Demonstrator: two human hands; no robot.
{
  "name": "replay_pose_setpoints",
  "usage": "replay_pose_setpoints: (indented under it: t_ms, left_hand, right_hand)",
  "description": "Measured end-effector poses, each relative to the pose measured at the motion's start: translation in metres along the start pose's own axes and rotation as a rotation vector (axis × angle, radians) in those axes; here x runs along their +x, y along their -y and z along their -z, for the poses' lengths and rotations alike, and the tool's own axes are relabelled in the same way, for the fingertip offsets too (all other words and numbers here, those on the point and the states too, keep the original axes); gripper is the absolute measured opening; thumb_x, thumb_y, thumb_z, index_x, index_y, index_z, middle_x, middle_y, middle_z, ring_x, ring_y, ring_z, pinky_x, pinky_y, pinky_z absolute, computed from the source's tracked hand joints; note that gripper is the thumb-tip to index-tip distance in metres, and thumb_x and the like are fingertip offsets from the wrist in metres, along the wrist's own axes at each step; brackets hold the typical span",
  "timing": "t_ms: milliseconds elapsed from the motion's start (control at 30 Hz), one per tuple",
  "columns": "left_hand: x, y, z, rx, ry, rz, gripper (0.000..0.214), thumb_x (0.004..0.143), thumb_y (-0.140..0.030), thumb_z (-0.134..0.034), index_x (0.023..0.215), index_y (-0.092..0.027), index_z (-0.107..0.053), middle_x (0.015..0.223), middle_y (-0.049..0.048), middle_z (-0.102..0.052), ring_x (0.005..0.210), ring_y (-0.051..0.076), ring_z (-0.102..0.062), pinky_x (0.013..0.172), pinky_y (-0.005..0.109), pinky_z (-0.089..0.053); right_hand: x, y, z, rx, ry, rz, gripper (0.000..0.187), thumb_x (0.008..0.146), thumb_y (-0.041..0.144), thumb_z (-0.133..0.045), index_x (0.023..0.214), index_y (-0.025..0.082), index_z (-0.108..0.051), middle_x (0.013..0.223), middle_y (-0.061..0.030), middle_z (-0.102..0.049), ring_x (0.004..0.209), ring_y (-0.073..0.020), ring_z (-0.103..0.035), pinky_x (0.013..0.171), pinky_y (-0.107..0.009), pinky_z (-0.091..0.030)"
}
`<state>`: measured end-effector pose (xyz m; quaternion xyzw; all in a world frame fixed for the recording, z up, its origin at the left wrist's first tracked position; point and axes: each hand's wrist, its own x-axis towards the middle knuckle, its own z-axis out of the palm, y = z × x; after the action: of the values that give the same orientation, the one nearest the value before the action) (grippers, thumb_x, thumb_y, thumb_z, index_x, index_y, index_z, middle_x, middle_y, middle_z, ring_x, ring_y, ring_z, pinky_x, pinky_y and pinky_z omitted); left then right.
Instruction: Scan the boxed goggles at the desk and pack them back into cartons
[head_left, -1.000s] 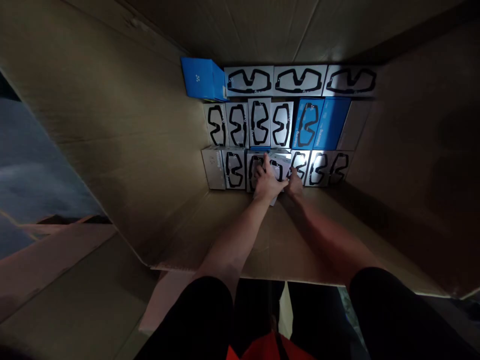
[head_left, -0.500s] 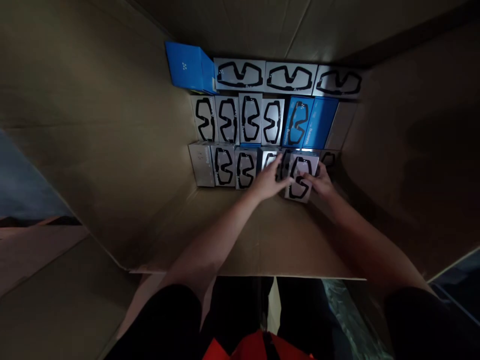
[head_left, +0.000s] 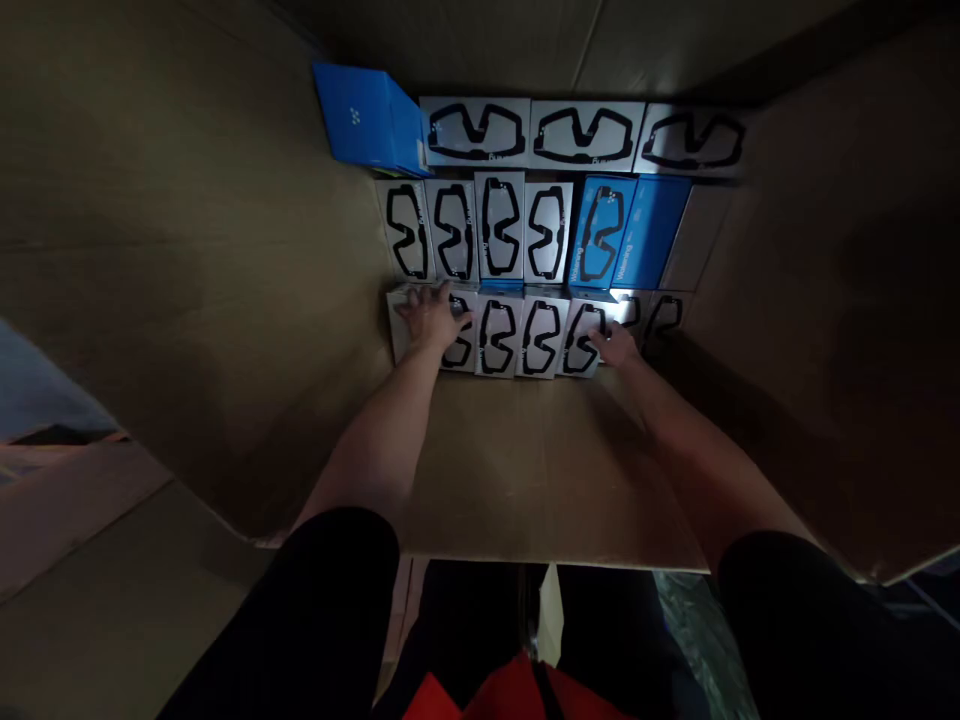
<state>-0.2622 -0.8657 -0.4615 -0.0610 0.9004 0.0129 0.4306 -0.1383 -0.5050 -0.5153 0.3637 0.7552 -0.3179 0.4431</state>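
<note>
I look down into a large cardboard carton (head_left: 187, 250) packed with small white boxes printed with black glasses outlines. My left hand (head_left: 431, 318) lies flat with fingers spread on the leftmost boxes of the nearest row (head_left: 525, 335). My right hand (head_left: 619, 345) rests against the right part of that row, touching a white box (head_left: 585, 338); its fingers look loosely extended and hold nothing. Behind it stands a middle row (head_left: 487, 228) with two blue boxes (head_left: 626, 232), and a back row (head_left: 581, 135) lies sideways.
A blue box (head_left: 367, 118) sits tilted at the back left corner. The carton's brown walls rise on the left, back and right (head_left: 825, 250). Bare cardboard floor (head_left: 525, 460) lies in front of the nearest row. My dark sleeves and something red show at the bottom.
The white box my right hand held has been set into the nearest row. My left hand has slid left to the row's left end. The right hand now rests at the row's right part.
</note>
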Motion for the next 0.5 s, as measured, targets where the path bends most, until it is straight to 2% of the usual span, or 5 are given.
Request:
replay_pose_setpoints:
  t_ms: [100, 200, 367, 433, 500]
  left_hand:
    - [-0.003, -0.015, -0.001, 0.085, 0.049, -0.009, 0.079, 0.1, -0.068, -0.058, 0.168, -0.028, -0.045, 0.168, 0.0213, -0.048, 0.158, 0.051, -0.029, 0.124, 0.077, -0.025]
    - [0.0, -0.011, 0.002, 0.096, 0.071, 0.019, 0.079, 0.1, -0.07, -0.058, 0.167, -0.03, -0.045, 0.167, 0.0207, -0.047, 0.158, 0.049, -0.029, 0.123, 0.075, -0.029]
    - [-0.001, 0.008, 0.002, 0.088, 0.034, 0.043, 0.08, 0.098, -0.073, -0.062, 0.162, -0.027, -0.053, 0.178, 0.0172, -0.033, 0.166, 0.049, -0.012, 0.125, 0.077, -0.028]
    - [-0.003, 0.014, 0.001, 0.083, 0.023, 0.031, 0.08, 0.098, -0.074, -0.061, 0.163, -0.03, -0.053, 0.181, 0.0137, -0.03, 0.168, 0.049, -0.01, 0.126, 0.076, -0.03]
    - [-0.004, 0.015, 0.0, 0.084, 0.027, 0.031, 0.08, 0.097, -0.074, -0.061, 0.164, -0.031, -0.051, 0.181, 0.0125, -0.03, 0.168, 0.048, -0.009, 0.126, 0.075, -0.031]
  right_hand:
    - [-0.006, 0.002, 0.011, -0.03, 0.03, -0.056, 0.055, 0.099, 0.047, -0.07, 0.138, 0.008, -0.069, 0.143, -0.0257, -0.071, 0.138, -0.0391, -0.065, 0.121, -0.052, -0.048]
    - [-0.016, 0.011, 0.007, -0.036, 0.059, -0.086, 0.068, 0.1, 0.053, -0.068, 0.149, 0.006, -0.062, 0.15, -0.0272, -0.066, 0.143, -0.0395, -0.062, 0.123, -0.05, -0.046]
    - [-0.026, 0.049, -0.012, 0.019, -0.203, 0.009, 0.13, 0.085, 0.066, -0.082, 0.178, 0.013, -0.007, 0.18, -0.0295, -0.02, 0.165, -0.0407, -0.033, 0.131, -0.05, -0.037]
    - [-0.027, 0.064, -0.016, 0.015, -0.236, -0.024, 0.128, 0.083, 0.065, -0.085, 0.178, 0.021, -0.011, 0.18, -0.0282, -0.016, 0.161, -0.0449, -0.04, 0.127, -0.055, -0.041]
    - [-0.026, 0.075, -0.018, -0.013, -0.225, -0.101, 0.114, 0.084, 0.065, -0.084, 0.174, 0.026, -0.026, 0.175, -0.027, -0.025, 0.15, -0.0474, -0.051, 0.121, -0.06, -0.046]
